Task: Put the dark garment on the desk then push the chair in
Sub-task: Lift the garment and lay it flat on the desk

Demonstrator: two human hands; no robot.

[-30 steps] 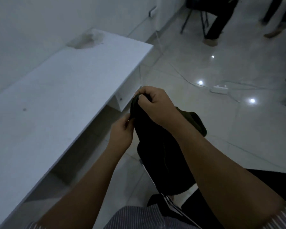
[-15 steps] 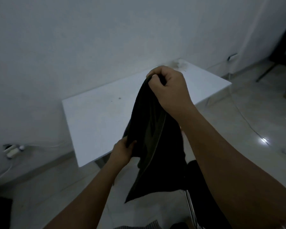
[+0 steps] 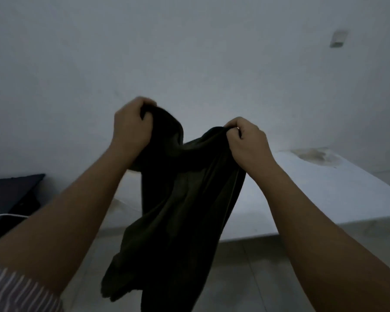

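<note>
The dark garment hangs in the air in front of me, stretched between both hands and drooping toward the floor. My left hand is shut on its upper left edge. My right hand is shut on its upper right edge, slightly lower. Behind the garment, to the right, lies the white desk, its top bare except for a stain near the far end. The garment is held in front of the desk's left part, not touching it. The chair is out of view.
A plain white wall fills the upper view, with a small wall plate at upper right. A dark object with a white cable sits at the left edge. Tiled floor lies below the desk.
The garment has been lifted and spread. My left hand rose from its lower edge to the top left, my right hand moved right, and the view swung left and up.
</note>
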